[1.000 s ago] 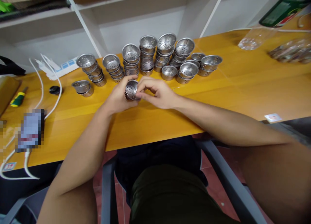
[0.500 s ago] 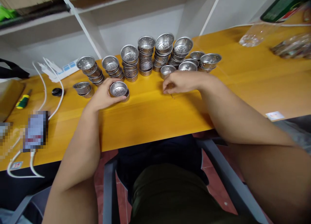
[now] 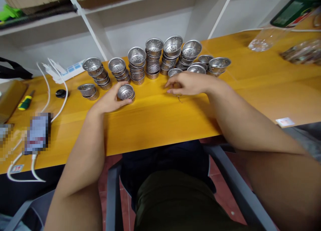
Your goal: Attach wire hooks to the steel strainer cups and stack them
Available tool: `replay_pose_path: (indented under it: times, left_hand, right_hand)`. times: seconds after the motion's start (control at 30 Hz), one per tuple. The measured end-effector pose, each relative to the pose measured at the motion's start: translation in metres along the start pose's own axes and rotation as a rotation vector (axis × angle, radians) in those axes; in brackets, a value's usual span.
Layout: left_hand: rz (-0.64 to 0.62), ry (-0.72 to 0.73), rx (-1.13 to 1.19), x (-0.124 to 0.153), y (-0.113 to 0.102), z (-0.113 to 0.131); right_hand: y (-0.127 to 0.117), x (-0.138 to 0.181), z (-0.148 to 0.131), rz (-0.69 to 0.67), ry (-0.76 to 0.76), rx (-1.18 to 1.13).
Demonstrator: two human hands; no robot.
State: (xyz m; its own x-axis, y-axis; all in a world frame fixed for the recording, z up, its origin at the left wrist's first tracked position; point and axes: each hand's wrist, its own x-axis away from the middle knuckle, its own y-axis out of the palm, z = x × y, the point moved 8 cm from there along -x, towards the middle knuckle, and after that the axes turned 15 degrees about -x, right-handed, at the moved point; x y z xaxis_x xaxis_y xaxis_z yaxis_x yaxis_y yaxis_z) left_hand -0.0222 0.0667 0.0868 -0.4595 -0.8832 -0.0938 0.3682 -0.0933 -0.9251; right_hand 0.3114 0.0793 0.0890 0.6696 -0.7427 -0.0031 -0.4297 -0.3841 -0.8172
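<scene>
My left hand (image 3: 111, 99) curls its thumb and fingers around a small perforated metal cup (image 3: 125, 91), which sits in another cup on the table. My right hand (image 3: 187, 83) hovers low over the tabletop, its thumb and fingers a little apart. Just under it a thin wire-like piece (image 3: 180, 99) shows, mostly hidden by the hand. Right behind that hand are a single perforated cup (image 3: 175, 72) and a wider one (image 3: 197, 70). Stacks of the same cups stand in a row at the back, among them a tall stack (image 3: 137, 65) between my hands.
On the left are a short cup stack (image 3: 88, 90), a black round cap (image 3: 60, 93), a screwdriver (image 3: 26, 102), a phone (image 3: 37, 134) with white cables and a power strip (image 3: 71, 72). A clear bottle (image 3: 263, 38) and a bag (image 3: 303, 51) lie at the right. Shelves rise behind.
The upper cup in my left hand now sits more squarely over the lower one. My right hand's fingers have spread from a pinch. The view has shifted slightly.
</scene>
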Motion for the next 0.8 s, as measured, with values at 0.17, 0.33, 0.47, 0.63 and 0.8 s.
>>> replay_pose_path:
  times: [0.17,0.33,0.47,0.63,0.8]
  left_hand:
    - [0.268,-0.108,-0.058,0.020,-0.057,-0.015]
    - [0.858,-0.486,-0.161,0.060,-0.122,-0.100]
    - [0.494,-0.725,-0.002,0.053,-0.087,-0.157]
    - [0.450,-0.718,-0.019,0.051,-0.078,-0.152]
    - [0.594,-0.653,-0.075,0.054,-0.096,-0.138]
  right_hand:
    - [0.002,-0.001,-0.003,0.030,-0.019,-0.022]
    - [0.001,-0.001,-0.009,0.050,-0.047,-0.041]
    - [0.029,-0.008,-0.042,0.008,-0.246,-0.184]
    - [0.097,-0.030,-0.086,-0.033,-0.529,-0.323]
    - [0.125,-0.050,-0.074,-0.059,-0.471,-0.318]
